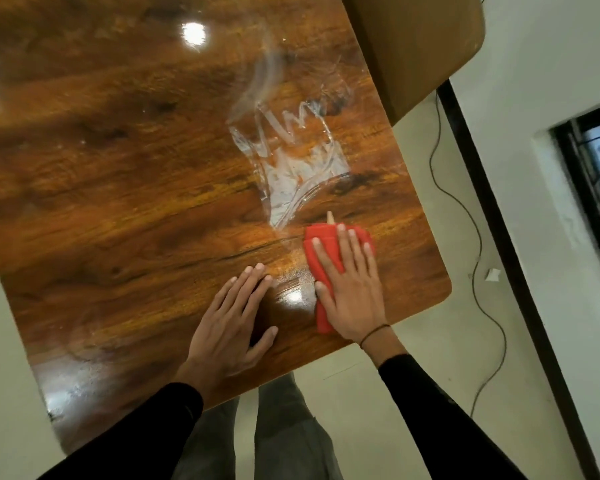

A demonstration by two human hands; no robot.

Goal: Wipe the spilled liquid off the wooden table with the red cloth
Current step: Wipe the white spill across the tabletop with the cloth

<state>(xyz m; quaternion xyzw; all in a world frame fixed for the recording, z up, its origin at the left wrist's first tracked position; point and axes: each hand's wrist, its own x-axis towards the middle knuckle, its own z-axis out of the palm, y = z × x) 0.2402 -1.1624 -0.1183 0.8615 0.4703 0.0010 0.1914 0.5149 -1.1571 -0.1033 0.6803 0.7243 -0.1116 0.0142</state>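
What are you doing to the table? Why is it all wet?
A person is wiping up a spill. Their right hand presses flat on a red cloth on the wooden table, near its edge. The left hand rests flat on the wood beside it. Streaky liquid sits just beyond the cloth, so there is more to wipe.

A glossy wooden table (125, 188) with rounded corners and dark, streaky grain carries everything here. Smeared liquid (298, 168) spreads in pale, streaked patches over its right half, with a fainter smudge at the far left edge that may be more liquid or only glare. A folded red cloth (324, 258) lies flat on the wood just below the smear, pressed under the right hand (352, 289). The left hand (231, 323) rests palm-down on bare wood beside it.
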